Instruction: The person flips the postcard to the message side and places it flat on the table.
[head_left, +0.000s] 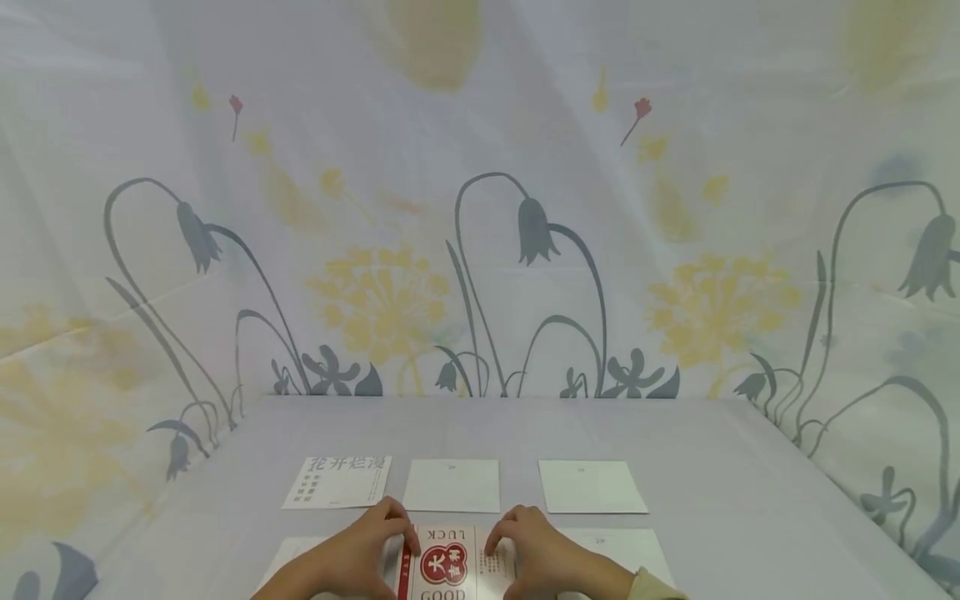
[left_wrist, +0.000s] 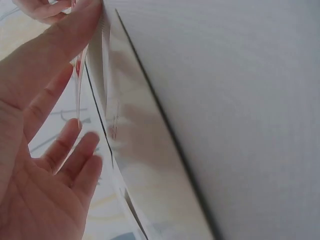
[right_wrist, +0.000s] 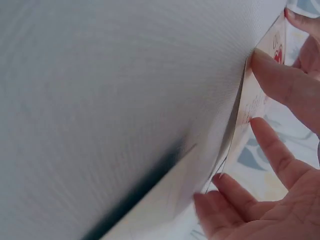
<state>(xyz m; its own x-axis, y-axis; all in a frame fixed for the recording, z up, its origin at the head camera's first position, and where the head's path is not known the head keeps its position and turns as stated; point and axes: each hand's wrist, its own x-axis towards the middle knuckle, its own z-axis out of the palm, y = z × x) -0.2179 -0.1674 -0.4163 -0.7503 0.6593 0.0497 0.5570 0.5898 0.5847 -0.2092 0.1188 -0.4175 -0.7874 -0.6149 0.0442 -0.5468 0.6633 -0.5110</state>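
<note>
A white card with red print lies at the front middle of the head view, with "LUCK" and "GOOD" upside down or upright around a red emblem. My left hand holds its left side, thumb low and index finger curved over the upper part. On the opposite side my right hand grips it the same way. The right wrist view shows the right thumb at the near edge and the index fingertip at the printed face. Seen from the left wrist, the card appears nearly edge-on beside the left fingers.
Behind the hands, a card with grey lettering and two pale cards, one central and one to the right, form a row. More pale cards lie beside the left hand and right hand. A flower-patterned cloth rises behind the table.
</note>
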